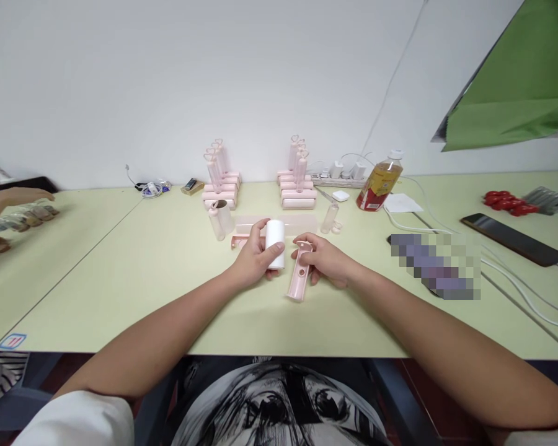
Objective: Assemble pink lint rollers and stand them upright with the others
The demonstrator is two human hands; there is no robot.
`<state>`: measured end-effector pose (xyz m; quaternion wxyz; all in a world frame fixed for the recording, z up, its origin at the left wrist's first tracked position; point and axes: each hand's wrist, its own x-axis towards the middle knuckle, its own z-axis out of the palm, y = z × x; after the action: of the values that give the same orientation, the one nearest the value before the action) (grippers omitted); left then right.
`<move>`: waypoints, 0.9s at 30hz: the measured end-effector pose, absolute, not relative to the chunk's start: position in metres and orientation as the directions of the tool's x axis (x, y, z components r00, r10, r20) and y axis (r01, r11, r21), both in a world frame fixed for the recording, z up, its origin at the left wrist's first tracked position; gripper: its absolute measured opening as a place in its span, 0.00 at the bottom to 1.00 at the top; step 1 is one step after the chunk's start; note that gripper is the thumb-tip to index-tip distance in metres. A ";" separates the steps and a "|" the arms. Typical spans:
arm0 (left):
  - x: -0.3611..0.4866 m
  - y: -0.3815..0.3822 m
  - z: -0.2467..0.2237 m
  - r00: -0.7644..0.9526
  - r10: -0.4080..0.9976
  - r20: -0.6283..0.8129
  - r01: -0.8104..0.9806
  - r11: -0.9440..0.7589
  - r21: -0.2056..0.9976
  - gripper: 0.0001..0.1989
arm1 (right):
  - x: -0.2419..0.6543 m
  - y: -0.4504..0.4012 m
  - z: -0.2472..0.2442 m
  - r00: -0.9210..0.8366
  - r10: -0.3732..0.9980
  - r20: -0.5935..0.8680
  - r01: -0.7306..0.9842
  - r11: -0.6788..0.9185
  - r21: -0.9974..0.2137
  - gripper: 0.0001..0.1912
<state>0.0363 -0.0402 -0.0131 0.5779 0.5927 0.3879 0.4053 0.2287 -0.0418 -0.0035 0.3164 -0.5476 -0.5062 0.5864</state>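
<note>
My left hand [255,257] is closed around a white roll [274,241], a smooth upright cylinder. Just right of it, my right hand [328,259] grips a pink trough-shaped shell [297,285] with a round hole in its floor; the shell tilts with its lower end toward me. A second pink shell [239,243] lies on the table, partly hidden behind my left hand. Behind both hands stretches a pale pink translucent strip [297,223]. To its left stand a hollow roll [224,217] and a pink tube handle [216,224]; another pale tube [329,218] is to its right.
Two rows of pink rollers with upright handles [219,198] [299,201] stand near the wall. Farther right are a drink bottle [380,184], a power strip [337,182], white cables and a black phone [514,238]. Another person's hand [21,197] reaches in from the left.
</note>
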 end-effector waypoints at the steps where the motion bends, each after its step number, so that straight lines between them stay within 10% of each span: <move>1: 0.036 -0.040 -0.013 0.372 0.928 0.029 -0.005 -0.030 1.000 0.41 | 0.230 -0.041 -0.004 -0.226 0.910 -0.349 0.161 -0.319 -0.934 0.22; 27: 0.034 -0.037 -0.016 0.438 0.898 0.040 -0.029 -0.031 0.999 0.42 | 0.245 -0.034 -0.004 -0.463 0.834 -0.300 -0.204 -0.430 -0.879 0.09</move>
<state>0.0336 -0.0371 -0.0164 0.5956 0.6035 0.3602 0.3890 0.2449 -0.0337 -0.0040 0.3449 -0.3865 -0.4073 0.7522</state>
